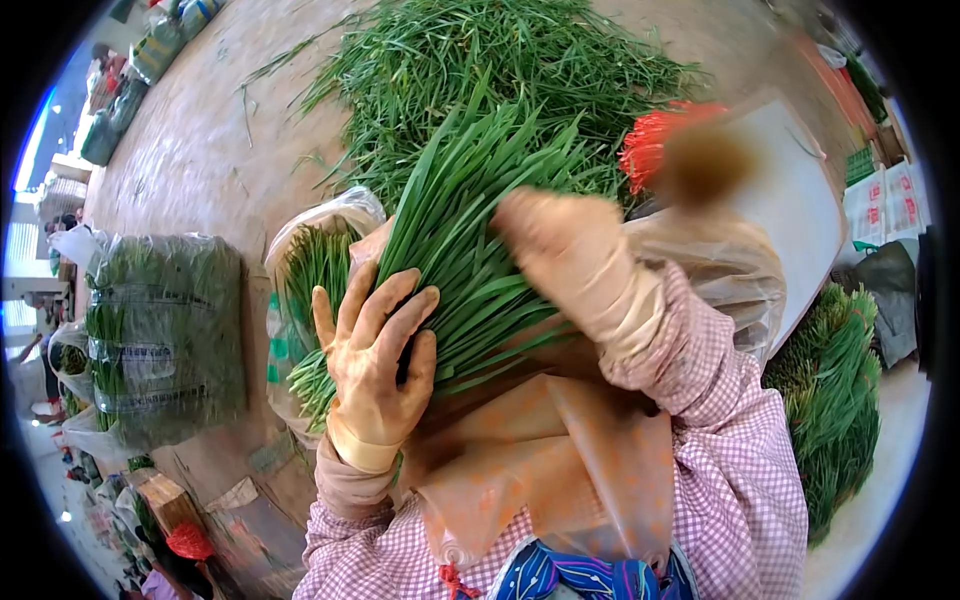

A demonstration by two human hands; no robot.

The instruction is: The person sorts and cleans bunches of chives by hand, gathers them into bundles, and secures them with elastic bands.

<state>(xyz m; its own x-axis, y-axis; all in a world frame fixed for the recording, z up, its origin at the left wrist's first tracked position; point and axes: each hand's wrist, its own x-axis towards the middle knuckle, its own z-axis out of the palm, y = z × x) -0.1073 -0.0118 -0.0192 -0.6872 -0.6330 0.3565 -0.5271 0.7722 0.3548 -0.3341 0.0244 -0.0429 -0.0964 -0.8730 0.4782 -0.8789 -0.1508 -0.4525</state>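
Observation:
A thick bundle of long green leaves (480, 215) lies slantwise across my lap, its cut ends at the lower left. My left hand (380, 345), in a stained pale glove, rests on the bundle near those ends with its fingers spread. Over the right side of the leaves is my right hand (560, 235), also gloved; its fingers are curled but smeared by motion, and whether they hold anything cannot be made out. An orange-brown plastic apron (545, 450) covers my front below the bundle.
A large heap of loose leaves (500, 60) lies ahead. Red ties (655, 140) sit by a white board (790, 200). An open bag of stems (320, 260) stands left, beyond it a wrapped bale (165, 340). More bundles (830, 400) lie right.

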